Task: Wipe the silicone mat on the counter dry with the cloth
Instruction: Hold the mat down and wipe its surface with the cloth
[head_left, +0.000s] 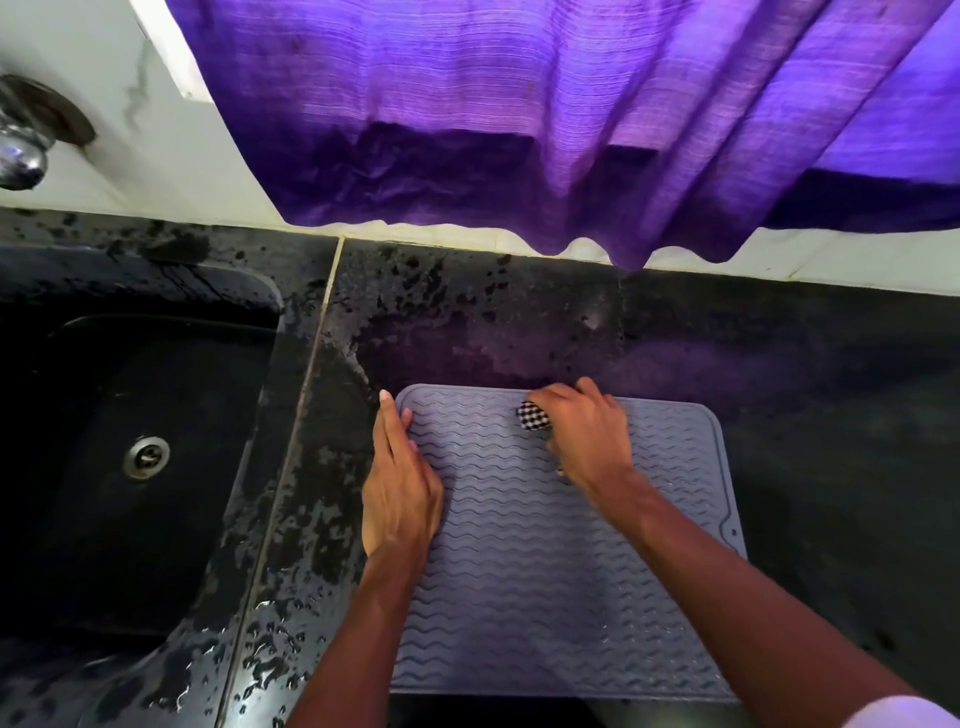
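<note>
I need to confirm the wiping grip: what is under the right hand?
A checked cloth sticks out from beneath the right hand, pressed onto the mat. The hand covers the rest of the cloth.

There are no words, numbers or signs to read here. The mat (545, 571) has only wavy lines on it. The cloth (534, 415) has only little black and white squares. None of that is writing.
</note>
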